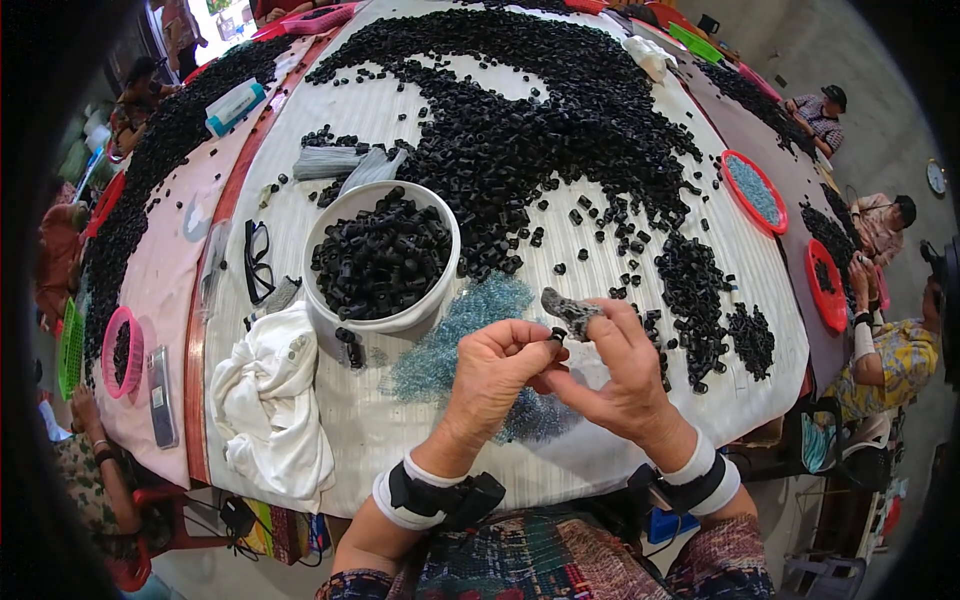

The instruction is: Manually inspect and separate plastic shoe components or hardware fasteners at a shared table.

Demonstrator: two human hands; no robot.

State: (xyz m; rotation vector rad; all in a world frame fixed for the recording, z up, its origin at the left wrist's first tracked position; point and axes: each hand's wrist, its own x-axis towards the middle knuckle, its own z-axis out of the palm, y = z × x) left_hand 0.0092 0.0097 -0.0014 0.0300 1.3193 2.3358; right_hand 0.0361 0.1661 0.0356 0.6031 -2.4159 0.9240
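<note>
Small black piece (557,334), pinched
My left hand (485,375) holds it by fingertips; I cannot tell the grip of my right hand (628,375).

The small black piece (557,334) is partly covered by the left hand (487,375); the patterned garment (545,560) is cropped by the lower edge.

Daylight glares white through the opening (222,20) at upper left, the table (420,455) is brightly lit, and fisheye distortion curves its edges between black corners
</note>
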